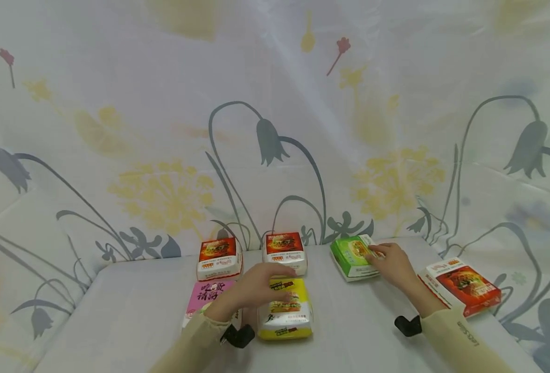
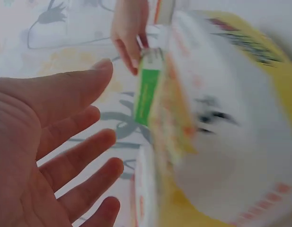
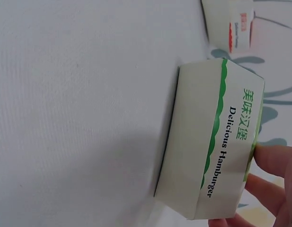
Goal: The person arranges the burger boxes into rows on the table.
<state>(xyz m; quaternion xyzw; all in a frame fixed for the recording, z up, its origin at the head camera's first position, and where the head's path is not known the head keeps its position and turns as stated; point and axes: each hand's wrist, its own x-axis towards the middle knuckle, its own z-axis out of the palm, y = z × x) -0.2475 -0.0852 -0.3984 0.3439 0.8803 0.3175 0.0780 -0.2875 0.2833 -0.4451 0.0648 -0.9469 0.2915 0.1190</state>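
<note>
My left hand [image 1: 259, 287] hovers over the yellow-and-white burger box [image 1: 286, 324], its fingers spread and holding nothing. In the left wrist view, that box fills the right side, blurred, apart from the fingertips. To the right, my right hand [image 1: 391, 261] grips the corner of a green-and-white hamburger box [image 1: 351, 259]. Seen from the right wrist, thumb and fingers lie at the top edge and near end of this box, which sits on the table. Its side reads "Delicious Hamburger". A pink box [image 1: 200, 295] lies partly hidden behind my left forearm.
Two red-and-white burger boxes [image 1: 219, 259] [image 1: 285, 251] stand at the back, left and centre. Another red box [image 1: 463, 285] lies angled beyond my right wrist. A flower-printed cloth [image 1: 275, 197] rises behind the white table [image 1: 130, 311].
</note>
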